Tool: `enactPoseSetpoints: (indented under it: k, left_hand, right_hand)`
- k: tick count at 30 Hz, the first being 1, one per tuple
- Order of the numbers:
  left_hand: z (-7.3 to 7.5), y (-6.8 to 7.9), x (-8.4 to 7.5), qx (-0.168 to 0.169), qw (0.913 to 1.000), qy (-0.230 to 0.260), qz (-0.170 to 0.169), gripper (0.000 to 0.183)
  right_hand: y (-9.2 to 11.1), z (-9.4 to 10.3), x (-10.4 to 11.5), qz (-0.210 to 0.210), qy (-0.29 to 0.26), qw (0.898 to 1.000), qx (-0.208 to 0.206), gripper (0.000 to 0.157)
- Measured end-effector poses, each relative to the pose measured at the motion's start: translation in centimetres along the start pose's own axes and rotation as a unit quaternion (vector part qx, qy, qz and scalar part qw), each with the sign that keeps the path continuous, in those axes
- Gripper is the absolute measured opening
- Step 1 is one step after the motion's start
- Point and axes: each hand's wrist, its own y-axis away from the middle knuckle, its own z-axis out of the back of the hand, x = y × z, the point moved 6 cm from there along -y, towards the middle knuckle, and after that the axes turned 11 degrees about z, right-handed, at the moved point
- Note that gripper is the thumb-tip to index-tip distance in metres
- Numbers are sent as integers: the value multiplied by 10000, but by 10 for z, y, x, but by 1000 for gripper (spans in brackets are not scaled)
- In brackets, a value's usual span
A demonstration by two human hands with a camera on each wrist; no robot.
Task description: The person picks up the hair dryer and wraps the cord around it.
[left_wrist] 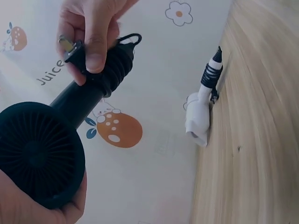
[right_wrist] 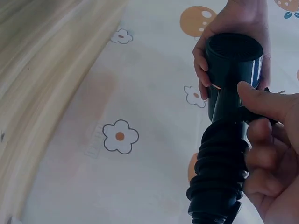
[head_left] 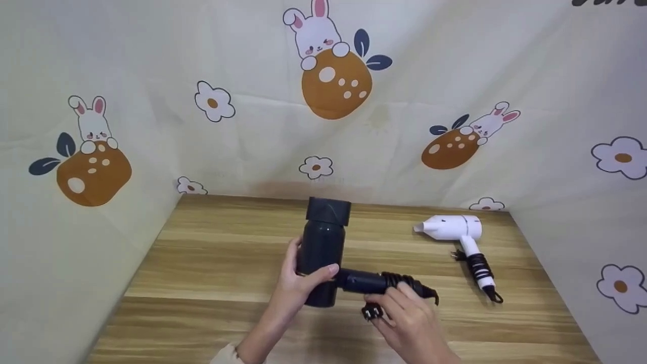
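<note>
A black hair dryer [head_left: 324,242] is held above the table, its barrel upright in the head view and its handle pointing right. My left hand [head_left: 298,278] grips the barrel, thumb across the front. The dryer's round slotted rear grille [left_wrist: 38,156] shows in the left wrist view. Its black cord [right_wrist: 217,172] is wound in several turns around the handle. At the wound part, my right hand [head_left: 414,321] pinches the cord's end by the two-pin plug [head_left: 372,311], whose metal prongs stick out. Part of the windings is hidden behind the right fingers.
A white hair dryer [head_left: 450,227] lies at the table's right rear, nozzle to the left, with a black cord wrapped round its handle. The wood-grain table [head_left: 217,253] is bordered behind and at both sides by a cloth [head_left: 252,141] printed with rabbits, oranges and flowers.
</note>
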Motion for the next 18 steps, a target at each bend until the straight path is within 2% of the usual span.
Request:
enactPoseSetpoints:
  k: [4,7,9,11,14,16,18]
  left_hand:
    - [-1,-1,-1,240,9993,-271,-135,74]
    - [-2,-1,0,450,9979,-428,-204,75]
    - [-3,-1,1,604,9963,-570,-224,76]
    - [-5,-1,3,804,9937,-735,-251,76]
    - [-10,-1,7,1073,9885,-1017,-312,76]
    - [-12,-2,9,1224,9850,-1159,-381,77]
    - [-14,-5,12,1322,9816,-1286,-487,78]
  right_hand:
    - [1,-1,-5,48,67,9999,102,28]
    - [7,-4,-11,-151,-455,9976,494,33]
    - [11,-6,-13,-217,-957,9920,789,35]
    - [16,-11,-15,-293,-1526,9808,1182,38]
    - [26,-20,-17,-556,-2185,9586,1741,46]
    - [34,-26,-20,-842,-2427,9456,1997,54]
    - [41,-31,-23,-1067,-2557,9383,2071,59]
